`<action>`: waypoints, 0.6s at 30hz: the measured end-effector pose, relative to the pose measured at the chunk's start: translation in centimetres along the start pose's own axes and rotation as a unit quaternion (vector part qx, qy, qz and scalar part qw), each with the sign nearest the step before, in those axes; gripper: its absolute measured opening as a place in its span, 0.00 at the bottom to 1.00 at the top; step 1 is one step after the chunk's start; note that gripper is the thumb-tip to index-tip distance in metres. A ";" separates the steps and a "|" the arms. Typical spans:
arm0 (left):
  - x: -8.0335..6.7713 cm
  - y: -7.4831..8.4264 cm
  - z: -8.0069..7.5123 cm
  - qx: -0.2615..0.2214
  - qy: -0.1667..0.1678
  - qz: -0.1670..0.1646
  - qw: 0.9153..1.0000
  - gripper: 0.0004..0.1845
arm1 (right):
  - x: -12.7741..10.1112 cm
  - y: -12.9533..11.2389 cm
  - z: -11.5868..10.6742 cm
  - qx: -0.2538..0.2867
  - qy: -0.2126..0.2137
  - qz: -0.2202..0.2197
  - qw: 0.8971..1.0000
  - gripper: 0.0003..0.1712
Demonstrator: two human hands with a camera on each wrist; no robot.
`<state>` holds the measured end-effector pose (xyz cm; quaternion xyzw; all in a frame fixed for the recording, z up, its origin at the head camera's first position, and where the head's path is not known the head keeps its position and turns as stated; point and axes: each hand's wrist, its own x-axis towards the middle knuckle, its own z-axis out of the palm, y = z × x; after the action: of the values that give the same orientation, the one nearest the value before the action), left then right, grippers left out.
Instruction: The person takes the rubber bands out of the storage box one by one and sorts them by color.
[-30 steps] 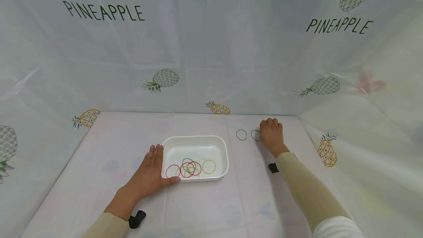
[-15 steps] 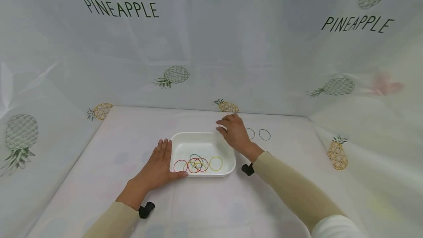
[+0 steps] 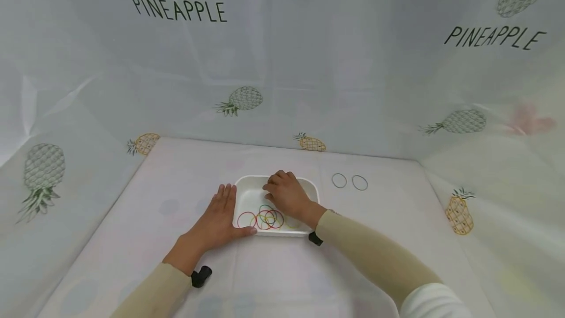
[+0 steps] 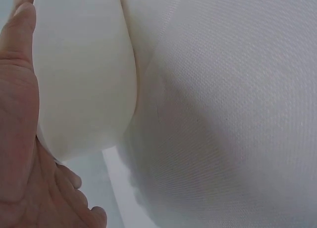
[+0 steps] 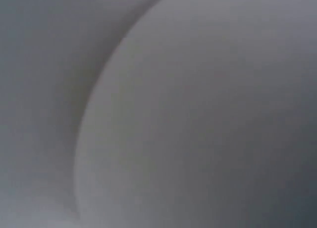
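A counter [image 3: 273, 278] under pale cloth carries everything, and on it sits a white tray [image 3: 250, 199], its longer sides running left to right. At the tray's left end, the left hand [image 3: 216, 223] rests with its fingers straight along the wall and the thumb on the near rim. The right hand [image 3: 290, 199] is over the tray's right half, fingers bent; whether they pinch anything I cannot tell, as the right wrist view is blurred. A bunch of coloured bands [image 3: 266, 220], red, yellow and green, lies inside along the tray's near side, just nearer the person than the right fingertips. Round, the bands have no long axis. Two dark bands [image 3: 352, 183] lie side by side right of the tray, behind the right hand, which is the nearer one to them.
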<state>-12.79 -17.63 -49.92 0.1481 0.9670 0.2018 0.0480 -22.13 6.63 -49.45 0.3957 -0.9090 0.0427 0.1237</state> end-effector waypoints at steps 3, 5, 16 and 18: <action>0.1 0.0 0.0 0.000 -0.006 0.000 1.000 0.74 | 0.0 -0.3 0.6 -0.002 -0.007 -0.012 1.000 0.14; 0.2 0.0 0.1 -0.003 -0.006 0.001 1.000 0.74 | 0.0 -0.5 1.0 -0.006 -0.008 -0.022 1.000 0.13; 0.2 -0.2 0.1 0.000 -0.009 -0.004 1.000 0.74 | -0.3 -0.8 1.8 -0.043 -0.011 -0.055 0.997 0.09; 0.2 -0.3 0.0 -0.001 -0.008 -0.005 1.000 0.74 | -0.3 -0.9 1.9 -0.046 -0.015 -0.052 0.998 0.09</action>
<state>-13.01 -17.80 -50.07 0.1450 0.9671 0.2013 0.0566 -21.68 5.92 -51.38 0.4368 -0.8901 -0.0112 0.1298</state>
